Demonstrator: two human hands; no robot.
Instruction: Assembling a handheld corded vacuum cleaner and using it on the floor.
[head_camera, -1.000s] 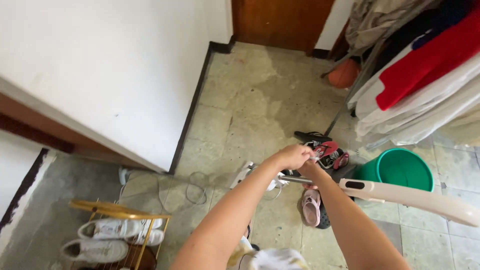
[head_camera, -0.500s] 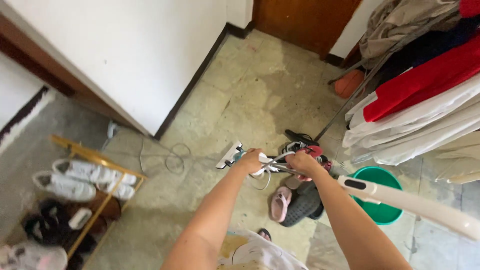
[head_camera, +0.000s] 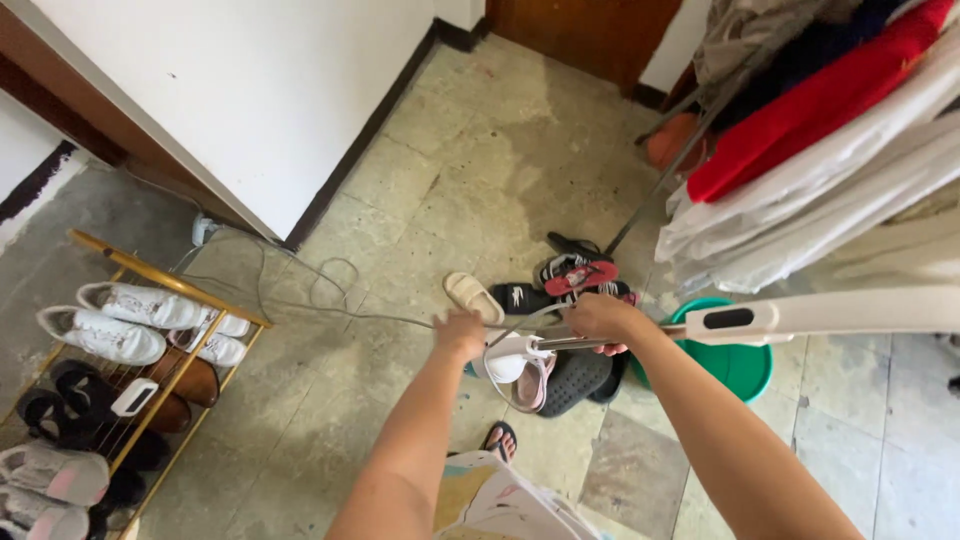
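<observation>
Between your hands a thin cord (head_camera: 380, 318) runs taut: your left hand (head_camera: 461, 335) grips it, your right hand (head_camera: 598, 320) clasps the white appliance (head_camera: 520, 358) above scattered sandals (head_camera: 560, 285).

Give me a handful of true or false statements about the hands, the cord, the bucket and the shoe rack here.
1. The left hand grips a thin cord. True.
2. The bucket is red. False: it is green.
3. The shoe rack stands on the person's left. True.
4. The right hand rests on the rack. False: it holds a thin metal part beside a white handle.
5. Sandals lie on the floor. True.
</observation>
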